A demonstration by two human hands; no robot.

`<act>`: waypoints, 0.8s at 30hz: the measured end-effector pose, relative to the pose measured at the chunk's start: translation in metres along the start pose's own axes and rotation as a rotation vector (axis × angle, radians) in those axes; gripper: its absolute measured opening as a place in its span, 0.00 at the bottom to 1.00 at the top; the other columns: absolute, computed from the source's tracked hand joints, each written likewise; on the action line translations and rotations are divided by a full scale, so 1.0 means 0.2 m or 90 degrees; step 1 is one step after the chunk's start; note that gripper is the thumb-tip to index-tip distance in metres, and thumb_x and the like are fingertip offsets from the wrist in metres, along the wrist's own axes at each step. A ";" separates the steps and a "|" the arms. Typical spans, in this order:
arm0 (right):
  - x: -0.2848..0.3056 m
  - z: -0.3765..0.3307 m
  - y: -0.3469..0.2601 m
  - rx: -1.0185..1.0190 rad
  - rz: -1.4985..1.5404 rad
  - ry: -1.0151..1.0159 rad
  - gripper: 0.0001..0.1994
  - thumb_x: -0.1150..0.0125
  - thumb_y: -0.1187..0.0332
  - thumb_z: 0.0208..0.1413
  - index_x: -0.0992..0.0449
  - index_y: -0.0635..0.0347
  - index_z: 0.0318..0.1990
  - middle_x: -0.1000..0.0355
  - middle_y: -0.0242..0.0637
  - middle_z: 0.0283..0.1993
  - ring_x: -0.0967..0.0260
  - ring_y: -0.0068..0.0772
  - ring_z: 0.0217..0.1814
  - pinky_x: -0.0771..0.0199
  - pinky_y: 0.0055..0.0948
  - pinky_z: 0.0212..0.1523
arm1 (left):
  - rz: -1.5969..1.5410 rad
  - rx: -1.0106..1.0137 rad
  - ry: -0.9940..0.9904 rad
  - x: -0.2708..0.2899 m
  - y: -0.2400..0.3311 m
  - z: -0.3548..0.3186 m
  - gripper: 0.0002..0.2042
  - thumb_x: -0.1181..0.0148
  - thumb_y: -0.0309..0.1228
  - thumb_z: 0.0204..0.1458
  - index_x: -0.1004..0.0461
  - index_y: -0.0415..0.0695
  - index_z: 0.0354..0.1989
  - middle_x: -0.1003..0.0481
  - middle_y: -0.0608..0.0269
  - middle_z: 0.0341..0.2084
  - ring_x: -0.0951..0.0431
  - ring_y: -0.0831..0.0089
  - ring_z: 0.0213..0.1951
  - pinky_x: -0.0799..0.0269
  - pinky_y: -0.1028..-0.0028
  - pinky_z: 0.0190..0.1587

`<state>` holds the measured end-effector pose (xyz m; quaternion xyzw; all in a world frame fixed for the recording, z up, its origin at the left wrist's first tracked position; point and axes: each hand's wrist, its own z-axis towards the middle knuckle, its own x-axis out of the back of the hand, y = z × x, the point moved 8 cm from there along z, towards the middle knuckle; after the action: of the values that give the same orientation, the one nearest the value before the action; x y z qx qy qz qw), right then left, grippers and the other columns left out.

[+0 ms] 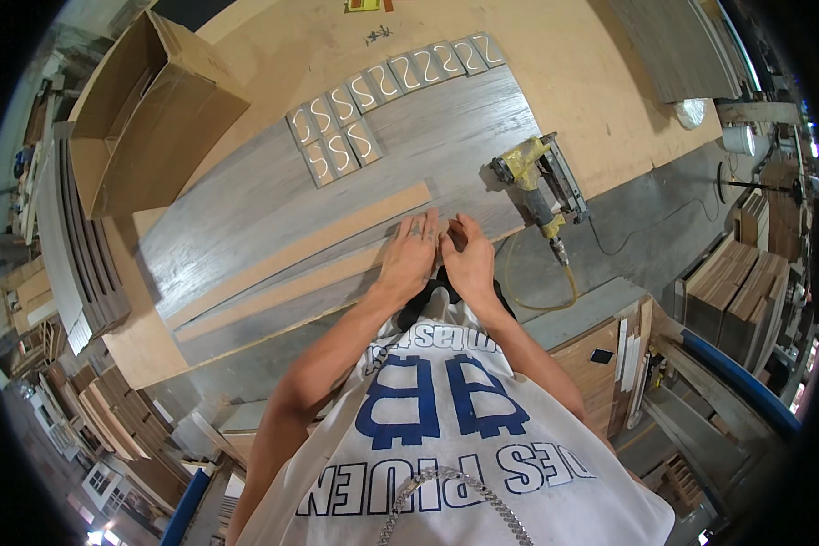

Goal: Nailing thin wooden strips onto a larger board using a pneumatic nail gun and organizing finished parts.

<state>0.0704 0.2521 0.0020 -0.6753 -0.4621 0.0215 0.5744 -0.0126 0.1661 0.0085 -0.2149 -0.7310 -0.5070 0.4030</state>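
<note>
Grey panel (455, 127) bears tan strips (305, 247), lengthwise from near-left to far-right.

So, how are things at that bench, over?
Left hand flat by two tan strips; right hand close by, fingers bent, grip unclear. Strips lie on grey panel. Nail gun resting at panel's right end.

Woodworking shop, by all signs — wide tan workbench (601, 91) carrying a broad grey wood-grain panel (419, 146) and small grey blocks (400, 75) marked with white squiggles. Yellow pneumatic nailer (523, 168) lies at the panel's right end, air hose (574, 289) attached. Stacked boards (723, 282) at right, open cardboard box (159, 136) at left. Lower-left rim dim and bent — probably more sheet stock (109, 414) standing there.
</note>
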 end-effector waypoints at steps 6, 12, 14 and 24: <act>0.00 0.00 0.00 -0.001 0.006 0.003 0.25 0.39 0.69 0.55 0.31 0.74 0.59 0.23 0.59 0.51 0.24 0.54 0.55 0.26 0.40 0.56 | 0.001 -0.051 0.041 0.00 0.03 0.02 0.35 0.40 0.23 0.47 0.43 0.26 0.66 0.32 0.37 0.55 0.33 0.44 0.57 0.38 0.59 0.63; 0.00 0.01 -0.01 0.007 0.009 -0.025 0.25 0.39 0.68 0.56 0.31 0.73 0.59 0.24 0.58 0.51 0.25 0.57 0.54 0.27 0.44 0.56 | -0.060 0.009 0.073 0.02 0.00 0.02 0.39 0.38 0.24 0.48 0.47 0.33 0.70 0.31 0.37 0.55 0.34 0.44 0.60 0.36 0.57 0.62; 0.13 0.07 -0.11 0.132 -0.134 0.060 0.27 0.38 0.67 0.56 0.33 0.72 0.61 0.25 0.59 0.50 0.26 0.58 0.53 0.28 0.47 0.55 | -0.071 0.030 0.078 0.01 -0.01 0.02 0.38 0.38 0.26 0.50 0.48 0.33 0.70 0.31 0.37 0.55 0.34 0.43 0.59 0.36 0.56 0.62; 0.60 0.49 -0.08 0.172 -0.420 0.048 0.36 0.31 0.64 0.48 0.38 0.71 0.63 0.25 0.63 0.47 0.28 0.69 0.47 0.25 0.49 0.48 | -0.122 0.040 0.087 -0.02 -0.05 0.00 0.36 0.40 0.32 0.55 0.49 0.28 0.69 0.30 0.35 0.54 0.33 0.43 0.58 0.38 0.57 0.64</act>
<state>0.0742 0.4033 0.0425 -0.4082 -0.6266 -0.1287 0.6513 -0.0174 0.1624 -0.0008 -0.0960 -0.7345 -0.5335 0.4082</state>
